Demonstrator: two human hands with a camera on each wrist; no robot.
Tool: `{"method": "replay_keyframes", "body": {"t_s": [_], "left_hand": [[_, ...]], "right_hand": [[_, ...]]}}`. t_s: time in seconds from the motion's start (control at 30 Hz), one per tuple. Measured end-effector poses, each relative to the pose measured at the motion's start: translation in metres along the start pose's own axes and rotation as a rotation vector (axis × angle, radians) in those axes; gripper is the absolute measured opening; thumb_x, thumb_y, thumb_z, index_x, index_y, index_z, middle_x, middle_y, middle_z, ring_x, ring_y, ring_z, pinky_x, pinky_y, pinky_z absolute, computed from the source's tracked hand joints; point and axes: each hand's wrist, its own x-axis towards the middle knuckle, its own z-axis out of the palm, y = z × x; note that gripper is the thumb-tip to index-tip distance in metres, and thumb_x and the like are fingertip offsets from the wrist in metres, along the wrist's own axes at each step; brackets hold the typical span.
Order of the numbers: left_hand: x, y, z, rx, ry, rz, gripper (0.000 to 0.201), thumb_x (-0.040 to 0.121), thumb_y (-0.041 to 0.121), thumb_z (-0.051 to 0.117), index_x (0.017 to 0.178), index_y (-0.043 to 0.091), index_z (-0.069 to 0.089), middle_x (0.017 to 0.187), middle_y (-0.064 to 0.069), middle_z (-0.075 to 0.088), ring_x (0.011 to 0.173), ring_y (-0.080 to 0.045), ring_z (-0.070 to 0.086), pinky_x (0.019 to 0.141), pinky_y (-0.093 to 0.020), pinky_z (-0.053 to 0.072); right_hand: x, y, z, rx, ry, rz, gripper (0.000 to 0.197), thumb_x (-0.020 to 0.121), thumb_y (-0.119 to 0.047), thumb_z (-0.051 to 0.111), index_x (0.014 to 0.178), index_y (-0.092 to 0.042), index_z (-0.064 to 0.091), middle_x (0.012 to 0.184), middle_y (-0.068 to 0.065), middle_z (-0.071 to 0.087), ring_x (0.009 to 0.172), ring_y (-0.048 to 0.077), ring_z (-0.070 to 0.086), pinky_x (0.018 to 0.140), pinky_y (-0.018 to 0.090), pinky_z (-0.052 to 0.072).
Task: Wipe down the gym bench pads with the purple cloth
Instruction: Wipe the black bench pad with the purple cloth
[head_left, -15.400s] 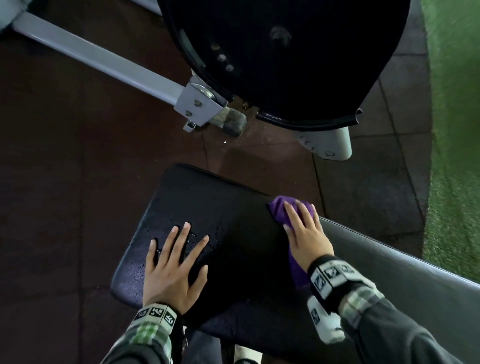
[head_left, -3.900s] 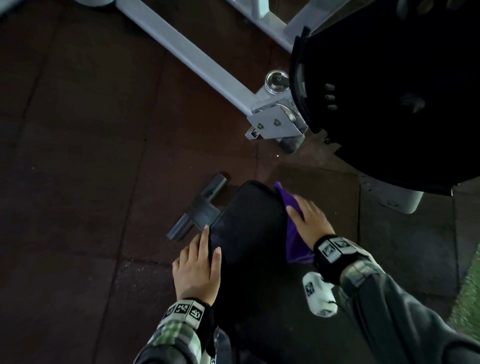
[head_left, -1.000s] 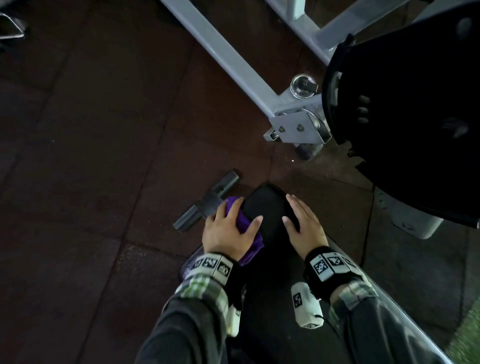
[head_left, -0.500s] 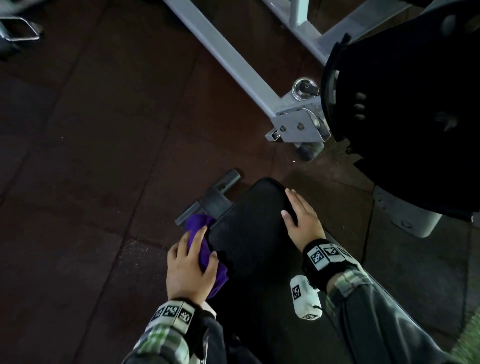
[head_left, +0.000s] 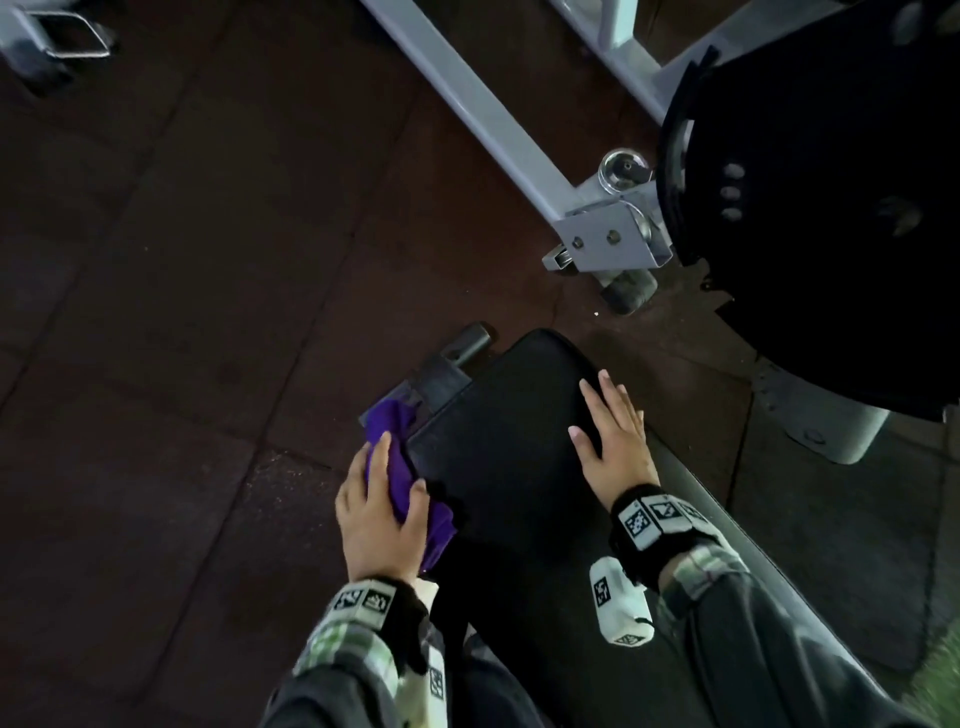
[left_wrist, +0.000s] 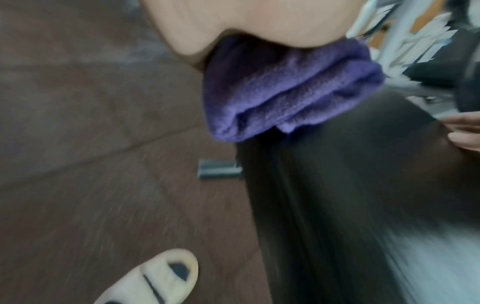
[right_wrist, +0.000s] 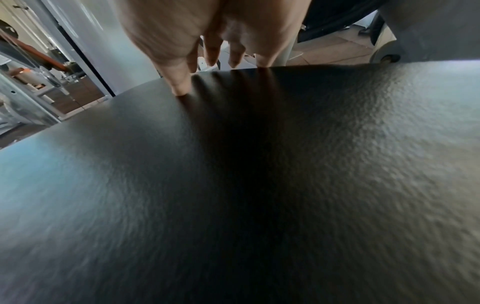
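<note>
A black bench pad (head_left: 498, 431) runs from the bottom of the head view up to its rounded far end. My left hand (head_left: 382, 512) holds the bunched purple cloth (head_left: 395, 467) against the pad's left side edge; the wrist view shows the cloth (left_wrist: 283, 90) folded under my palm beside the pad (left_wrist: 337, 185). My right hand (head_left: 613, 431) lies flat with straight fingers on the pad's right edge near its far end. In the right wrist view the fingertips (right_wrist: 179, 90) touch the textured pad (right_wrist: 259, 185).
A large black weight plate (head_left: 831, 197) hangs at the upper right on a grey steel frame (head_left: 483, 104). A dark T-shaped metal foot (head_left: 441, 374) sticks out beyond the pad's far left corner. Brown rubber floor tiles (head_left: 182, 312) surround the bench. My sandalled foot (left_wrist: 153, 277) stands left of the bench.
The cloth passed from my right hand to my left. Over the last second my left hand slid with it from the pad's far end back along the left edge. My right hand stayed put.
</note>
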Motion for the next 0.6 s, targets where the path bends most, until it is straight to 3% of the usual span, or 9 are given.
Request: {"method": "replay_keyframes", "body": {"t_s": [0.17,0.27,0.33,0.4,0.5,0.6], "left_hand": [[-0.014,-0.002,0.007,-0.254,0.098,-0.114,0.093,0.074,0.052,0.058,0.155,0.021,0.023,0.160,-0.013,0.022,0.145,-0.029,0.023,0.112,-0.028,0.017],[-0.003,-0.005,0.007,-0.315,0.072,-0.168,0.098,0.071,0.040,0.070,0.155,0.021,0.023,0.159,-0.010,0.026,0.145,-0.022,0.025,0.107,-0.015,0.015],[-0.002,-0.006,0.008,-0.338,0.071,-0.188,0.096,0.077,0.028,0.080,0.155,0.021,0.023,0.157,-0.008,0.029,0.144,-0.021,0.026,0.106,-0.014,0.016],[-0.013,-0.007,0.014,-0.366,0.094,-0.202,0.096,0.081,0.022,0.079,0.156,0.021,0.019,0.159,-0.009,0.025,0.145,-0.019,0.023,0.106,-0.012,0.014],[-0.049,0.001,0.033,-0.457,0.158,-0.236,0.105,0.075,0.036,0.071,0.157,0.016,0.008,0.162,-0.011,0.014,0.144,-0.010,0.014,0.105,0.001,0.006],[-0.103,0.016,0.060,-0.571,0.089,-0.340,0.116,0.068,0.055,0.065,0.154,0.024,-0.006,0.164,-0.008,0.004,0.147,-0.011,0.008,0.108,-0.002,0.002]], "right_hand": [[-0.024,-0.002,0.008,-0.044,-0.037,-0.012,0.057,0.096,-0.029,0.046,0.146,-0.031,0.020,0.154,-0.016,-0.001,0.143,0.011,-0.007,0.113,0.033,-0.009],[-0.035,-0.002,0.012,-0.032,-0.054,-0.023,0.057,0.095,-0.028,0.048,0.145,-0.033,0.022,0.154,-0.017,0.000,0.143,0.011,-0.007,0.114,0.035,-0.008],[-0.038,-0.001,0.014,-0.038,-0.061,-0.027,0.057,0.095,-0.028,0.048,0.145,-0.034,0.021,0.153,-0.018,-0.002,0.143,0.011,-0.008,0.114,0.036,-0.008],[-0.043,0.000,0.017,-0.042,-0.066,-0.030,0.058,0.095,-0.028,0.048,0.145,-0.033,0.021,0.152,-0.019,-0.005,0.142,0.009,-0.009,0.114,0.036,-0.008],[-0.053,0.000,0.021,-0.033,-0.066,-0.026,0.059,0.095,-0.028,0.049,0.146,-0.032,0.021,0.150,-0.020,-0.006,0.139,0.005,-0.011,0.114,0.035,-0.007],[-0.063,0.002,0.024,-0.030,-0.059,-0.004,0.059,0.094,-0.028,0.050,0.146,-0.031,0.021,0.149,-0.021,-0.007,0.142,0.008,-0.008,0.114,0.034,-0.006]]}}
